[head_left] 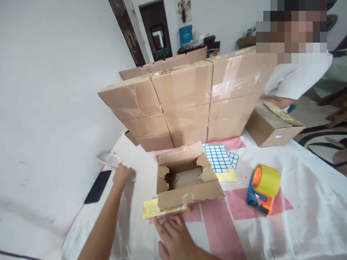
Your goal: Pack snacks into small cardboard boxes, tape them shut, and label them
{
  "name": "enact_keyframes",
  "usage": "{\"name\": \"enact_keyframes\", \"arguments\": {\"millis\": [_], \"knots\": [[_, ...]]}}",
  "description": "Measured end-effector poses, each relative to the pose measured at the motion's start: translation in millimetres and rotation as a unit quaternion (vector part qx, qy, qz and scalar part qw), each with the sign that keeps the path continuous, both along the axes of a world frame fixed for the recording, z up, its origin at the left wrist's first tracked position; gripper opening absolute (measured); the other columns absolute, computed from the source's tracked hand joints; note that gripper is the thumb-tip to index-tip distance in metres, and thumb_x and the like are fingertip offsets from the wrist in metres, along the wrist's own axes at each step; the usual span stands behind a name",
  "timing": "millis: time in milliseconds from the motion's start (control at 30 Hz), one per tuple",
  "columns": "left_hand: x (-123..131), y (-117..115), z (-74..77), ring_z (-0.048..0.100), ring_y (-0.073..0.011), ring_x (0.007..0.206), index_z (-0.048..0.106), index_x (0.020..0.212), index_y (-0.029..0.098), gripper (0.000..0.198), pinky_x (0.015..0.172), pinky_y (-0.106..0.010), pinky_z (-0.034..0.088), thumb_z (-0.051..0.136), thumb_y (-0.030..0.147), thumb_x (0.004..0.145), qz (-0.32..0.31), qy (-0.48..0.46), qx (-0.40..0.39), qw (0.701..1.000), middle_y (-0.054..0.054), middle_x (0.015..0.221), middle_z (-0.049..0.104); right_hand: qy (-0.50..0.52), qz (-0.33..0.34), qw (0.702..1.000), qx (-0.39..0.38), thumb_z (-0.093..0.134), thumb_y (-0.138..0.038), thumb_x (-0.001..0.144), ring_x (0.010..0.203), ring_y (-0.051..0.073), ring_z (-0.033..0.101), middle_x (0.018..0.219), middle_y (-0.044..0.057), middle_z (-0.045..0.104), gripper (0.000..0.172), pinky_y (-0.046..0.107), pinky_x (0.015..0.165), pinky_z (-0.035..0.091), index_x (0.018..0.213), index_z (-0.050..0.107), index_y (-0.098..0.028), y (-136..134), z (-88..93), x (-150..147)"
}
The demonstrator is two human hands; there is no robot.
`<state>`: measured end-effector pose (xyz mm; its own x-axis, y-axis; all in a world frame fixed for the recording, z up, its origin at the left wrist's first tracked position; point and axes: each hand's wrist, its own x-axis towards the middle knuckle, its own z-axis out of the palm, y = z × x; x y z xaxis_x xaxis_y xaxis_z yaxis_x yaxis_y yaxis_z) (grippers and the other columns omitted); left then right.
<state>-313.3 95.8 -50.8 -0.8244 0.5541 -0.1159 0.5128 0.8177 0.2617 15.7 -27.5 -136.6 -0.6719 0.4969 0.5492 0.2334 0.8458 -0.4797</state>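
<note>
At the left table edge, my left hand [123, 175] has its fingers at the end of a blurred white packet [108, 158], which it appears to grip; the fingertips are partly hidden. My right hand [176, 236] lies in front of an open cardboard box [191, 196], fingers stretched out against a flat yellow packet [150, 208]. Part of that packet is under the box's front flap. The box's flaps stand apart, and its inside shows bare brown cardboard at the bottom.
Behind stands a wall of taped cartons [187, 97]. Blue-lined label sheets [219, 157] lie right of the box, near a tape dispenser [262, 189]. A filled carton [273, 126] stands beside a person in a white sleeve [295, 77]. A black phone [97, 187] lies left.
</note>
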Motion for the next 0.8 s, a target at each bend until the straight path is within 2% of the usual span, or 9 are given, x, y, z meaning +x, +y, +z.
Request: {"name": "enact_keyframes", "arguments": {"millis": [67,167,233,333,400,500,567,667,800], "knots": [[-8.0,18.4,14.6,0.058,-0.0360,0.124,0.045,0.144,0.013,0.059,0.101,-0.058,0.047,0.058,0.041,0.094,0.003,0.022,-0.004,1.000,-0.023,0.143,0.052,0.009,0.000,1.000,-0.005,0.048,-0.031,0.085,0.083,0.027,0.066,0.097,0.012,0.073,0.070,0.045,0.090,0.051,0.152,0.039,-0.013,1.9,8.2,3.1],[-5.3,27.6,39.3,0.039,-0.0537,0.139,0.038,0.152,0.010,0.068,0.103,-0.072,0.036,0.056,0.036,0.092,-0.027,0.066,0.017,0.997,-0.033,0.158,0.029,0.080,-0.005,0.996,0.037,0.047,-0.026,0.086,0.070,0.022,0.061,0.079,0.006,0.070,0.054,0.038,0.076,0.053,0.139,0.052,-0.014,4.3,28.9,16.2],[9.1,16.7,51.7,0.037,-0.0504,0.142,0.038,0.154,0.016,0.067,0.108,-0.068,0.033,0.053,0.040,0.093,-0.083,0.090,0.043,0.991,-0.027,0.159,0.033,0.136,-0.026,0.989,0.054,0.051,-0.022,0.088,0.062,0.019,0.055,0.068,0.000,0.063,0.034,0.032,0.066,0.049,0.120,0.062,-0.021,6.3,48.9,33.1],[43.1,-25.1,54.4,0.060,-0.0361,0.123,0.055,0.139,0.023,0.055,0.105,-0.053,0.045,0.044,0.055,0.096,-0.220,0.040,0.116,0.968,-0.015,0.137,0.063,0.121,-0.076,0.988,0.056,0.061,-0.020,0.086,0.077,0.020,0.060,0.081,0.002,0.068,0.017,0.033,0.074,0.050,0.102,0.065,-0.025,13.8,80.8,65.3],[67.3,-63.0,44.3,0.067,-0.0328,0.111,0.066,0.122,0.022,0.059,0.098,-0.050,0.052,0.043,0.067,0.094,-0.316,-0.076,0.179,0.929,-0.014,0.122,0.071,0.046,-0.103,0.992,0.059,0.064,-0.025,0.085,0.097,0.027,0.062,0.106,0.010,0.070,0.030,0.040,0.085,0.051,0.114,0.066,-0.024,21.8,94.4,82.5],[101.3,-115.9,18.8,0.069,-0.0346,0.110,0.070,0.121,0.023,0.081,0.087,-0.046,0.060,0.045,0.087,0.079,-0.454,-0.261,0.261,0.811,-0.016,0.120,0.073,-0.048,-0.132,0.990,0.012,0.065,-0.032,0.084,0.100,0.030,0.063,0.115,0.013,0.069,0.047,0.041,0.085,0.053,0.130,0.060,-0.022,32.3,97.4,91.8],[123.8,-140.4,2.3,0.072,-0.0326,0.103,0.073,0.111,0.029,0.053,0.083,-0.045,0.062,0.066,0.070,0.080,-0.433,-0.254,0.346,0.793,-0.011,0.110,0.076,-0.095,-0.137,0.985,-0.033,0.065,-0.032,0.083,0.092,0.028,0.065,0.107,0.011,0.070,0.042,0.038,0.078,0.053,0.124,0.062,-0.023,36.3,94.3,88.4],[156.0,-161.9,-11.2,0.073,-0.0284,0.097,0.072,0.101,0.033,0.014,0.080,-0.046,0.063,0.069,0.037,0.088,-0.339,-0.225,0.426,0.808,-0.007,0.102,0.076,-0.164,-0.136,0.975,-0.066,0.068,-0.031,0.081,0.085,0.029,0.065,0.100,0.009,0.069,0.032,0.037,0.069,0.051,0.111,0.064,-0.025,40.1,94.9,79.5],[179.7,-173.7,-4.3,0.071,-0.0302,0.083,0.071,0.097,0.033,0.012,0.072,-0.055,0.062,0.061,0.037,0.092,-0.307,-0.248,0.461,0.795,-0.006,0.085,0.074,-0.205,-0.084,0.972,-0.080,0.072,-0.026,0.072,0.074,0.026,0.064,0.094,0.008,0.069,0.035,0.033,0.057,0.045,0.106,0.062,-0.024,43.3,99.1,82.1]]}}
